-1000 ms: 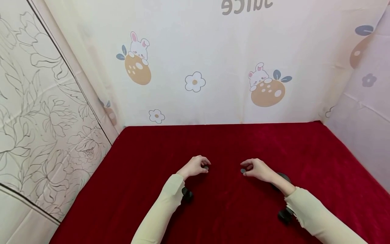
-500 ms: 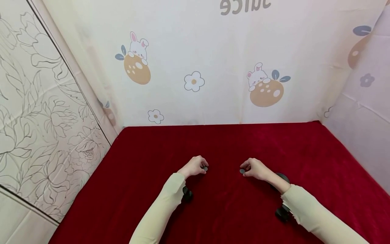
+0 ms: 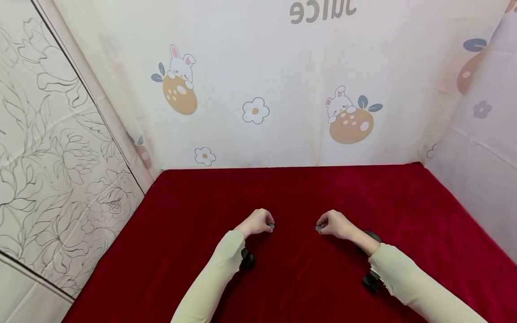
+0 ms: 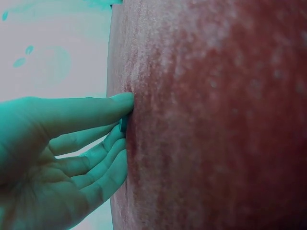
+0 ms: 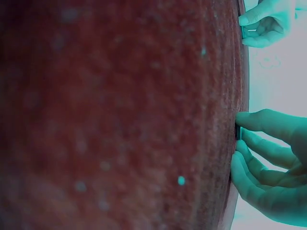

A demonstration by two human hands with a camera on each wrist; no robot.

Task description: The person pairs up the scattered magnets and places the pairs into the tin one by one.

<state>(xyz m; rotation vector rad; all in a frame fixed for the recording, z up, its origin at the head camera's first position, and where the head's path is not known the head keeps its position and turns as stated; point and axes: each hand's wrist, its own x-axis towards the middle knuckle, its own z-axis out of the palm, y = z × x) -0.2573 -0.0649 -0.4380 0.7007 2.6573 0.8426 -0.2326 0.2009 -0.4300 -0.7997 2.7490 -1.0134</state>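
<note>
Low over the red cloth, my left hand (image 3: pixel 257 222) pinches a small grey disc (image 3: pixel 272 225) between thumb and fingers. To its right my right hand (image 3: pixel 338 225) pinches a second small grey disc (image 3: pixel 318 228). The two hands face each other with a gap of cloth between them. In the left wrist view, the thumb and fingers close in around the disc (image 4: pixel 123 124), which shows only as a thin edge at the cloth. The right wrist view shows the other disc (image 5: pixel 238 132) edge-on at the fingertips. What the discs are cannot be told.
A dark round object (image 3: pixel 372 235) lies partly hidden behind the right forearm. Black wrist cameras (image 3: pixel 247 259) hang beneath both cream sleeves. Red cloth (image 3: pixel 291 193) covers the table, with a printed curtain (image 3: pixel 226 67) along the back and more hangings at both sides.
The fingers of both hands have drawn in around the discs, which show less than before. The right hand has shifted slightly left. The head view has tilted a little.
</note>
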